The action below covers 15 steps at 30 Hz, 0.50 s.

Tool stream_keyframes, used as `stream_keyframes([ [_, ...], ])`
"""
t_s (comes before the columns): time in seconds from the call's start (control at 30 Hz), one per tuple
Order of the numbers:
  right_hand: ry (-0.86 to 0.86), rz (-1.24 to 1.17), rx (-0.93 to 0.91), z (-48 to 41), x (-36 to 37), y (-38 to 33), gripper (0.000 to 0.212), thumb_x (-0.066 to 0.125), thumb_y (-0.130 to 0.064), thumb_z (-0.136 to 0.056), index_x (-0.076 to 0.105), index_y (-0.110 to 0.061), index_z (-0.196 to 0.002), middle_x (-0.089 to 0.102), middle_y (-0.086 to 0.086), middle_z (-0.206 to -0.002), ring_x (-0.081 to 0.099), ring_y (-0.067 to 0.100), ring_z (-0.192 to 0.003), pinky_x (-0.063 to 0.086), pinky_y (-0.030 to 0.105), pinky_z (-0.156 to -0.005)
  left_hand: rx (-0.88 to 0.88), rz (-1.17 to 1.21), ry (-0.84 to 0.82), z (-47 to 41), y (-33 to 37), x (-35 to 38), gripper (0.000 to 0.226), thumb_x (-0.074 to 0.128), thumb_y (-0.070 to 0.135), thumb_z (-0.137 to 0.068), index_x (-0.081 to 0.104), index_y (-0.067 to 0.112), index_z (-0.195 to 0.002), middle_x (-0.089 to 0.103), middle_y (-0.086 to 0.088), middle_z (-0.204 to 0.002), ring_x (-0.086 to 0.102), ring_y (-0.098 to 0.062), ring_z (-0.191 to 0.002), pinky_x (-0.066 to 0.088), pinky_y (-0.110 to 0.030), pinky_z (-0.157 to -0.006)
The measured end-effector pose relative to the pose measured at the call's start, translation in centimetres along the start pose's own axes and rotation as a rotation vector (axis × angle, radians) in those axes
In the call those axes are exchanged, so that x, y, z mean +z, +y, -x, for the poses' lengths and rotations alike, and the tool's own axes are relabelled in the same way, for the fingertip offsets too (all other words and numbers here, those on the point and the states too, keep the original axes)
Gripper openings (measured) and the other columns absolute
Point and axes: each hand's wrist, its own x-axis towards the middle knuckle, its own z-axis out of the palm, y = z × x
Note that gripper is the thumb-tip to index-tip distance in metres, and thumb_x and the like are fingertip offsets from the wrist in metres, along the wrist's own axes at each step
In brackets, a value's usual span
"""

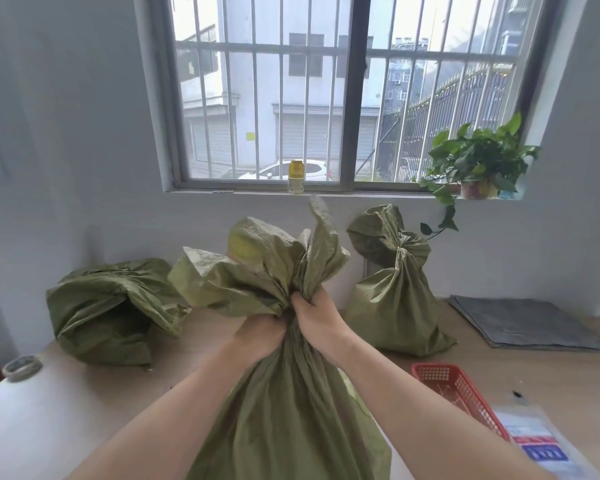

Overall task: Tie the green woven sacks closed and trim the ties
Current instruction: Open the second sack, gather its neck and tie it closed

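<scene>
A green woven sack (288,410) stands upright in front of me on the table (84,410). Its mouth is bunched into a neck, and the loose top fans out above. My left hand (260,332) grips the neck from the left. My right hand (317,315) grips it from the right, just above. No tie shows on this neck. A second green sack (397,306) stands at the back right with its neck tied. A third green sack (108,310) lies slumped at the back left, its mouth loose.
A red mesh basket (459,393) sits at the right, with a printed plastic packet (548,445) in front of it. Folded grey sheets (527,323) lie at the far right. A tape roll (22,367) rests at the left edge. A bottle (296,176) and a potted plant (475,168) stand on the sill.
</scene>
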Motion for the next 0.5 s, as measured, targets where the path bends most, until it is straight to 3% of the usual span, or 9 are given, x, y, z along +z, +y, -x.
stream_keyframes([
  [0.1,0.015,-0.010,-0.003,-0.1,-0.3,-0.3,0.045,0.044,-0.007,-0.103,0.053,-0.014,-0.147,0.062,-0.001,-0.136,0.052,0.013,-0.128,0.037,0.024,-0.109,0.137,-0.047,-0.042,0.7,1.4,0.6,0.043,0.046,0.026,-0.109,0.045,0.018,-0.151,0.044,-0.001,-0.157,0.037,-0.017,-0.146,0.017,-0.012,-0.109],
  [0.17,0.019,-0.027,-0.012,-0.1,-0.3,-0.5,0.046,0.043,-0.004,-0.102,0.054,-0.014,-0.145,0.063,0.000,-0.134,0.054,0.013,-0.127,0.039,0.025,-0.109,0.118,-0.023,-0.158,0.7,2.0,0.7,0.045,0.047,0.023,-0.109,0.041,0.017,-0.153,0.043,-0.001,-0.156,0.033,-0.015,-0.148,0.018,-0.011,-0.109],
  [0.27,0.000,-0.080,0.010,-0.4,-0.5,-0.5,0.044,0.044,-0.010,-0.100,0.057,-0.016,-0.141,0.067,0.000,-0.131,0.059,0.017,-0.126,0.045,0.035,-0.113,0.047,-0.017,-0.304,0.6,2.6,0.4,0.045,0.055,0.023,-0.105,0.048,0.013,-0.149,0.053,-0.006,-0.149,0.045,-0.020,-0.144,0.034,-0.023,-0.115],
  [0.37,-0.133,-0.125,0.072,-0.2,-1.5,-0.5,0.045,0.058,-0.035,-0.097,0.056,-0.020,-0.138,0.068,-0.005,-0.125,0.060,0.015,-0.126,0.047,0.033,-0.110,0.118,-0.066,-0.333,0.2,2.3,-0.1,0.053,0.063,0.023,-0.101,0.044,0.017,-0.150,0.047,0.005,-0.151,0.038,-0.014,-0.147,0.028,-0.034,-0.123],
  [0.43,-0.252,0.028,0.055,-0.3,-1.6,-0.1,0.080,0.072,-0.064,-0.083,0.049,-0.024,-0.147,0.064,-0.012,-0.133,0.057,0.007,-0.129,0.044,0.029,-0.113,0.083,-0.119,-0.323,-0.4,1.7,-0.4,0.058,0.063,0.024,-0.101,0.039,0.016,-0.154,0.039,0.001,-0.158,0.033,-0.021,-0.150,0.026,-0.041,-0.125],
  [0.5,-0.296,0.207,0.060,-0.5,-1.1,0.4,0.111,0.078,-0.084,-0.059,0.047,-0.027,-0.149,0.063,-0.013,-0.138,0.056,0.007,-0.132,0.043,0.032,-0.116,0.067,-0.212,-0.273,-0.9,1.2,-0.8,0.067,0.066,0.039,-0.098,0.037,0.022,-0.156,0.037,-0.003,-0.161,0.034,-0.024,-0.149,0.027,-0.043,-0.125],
])
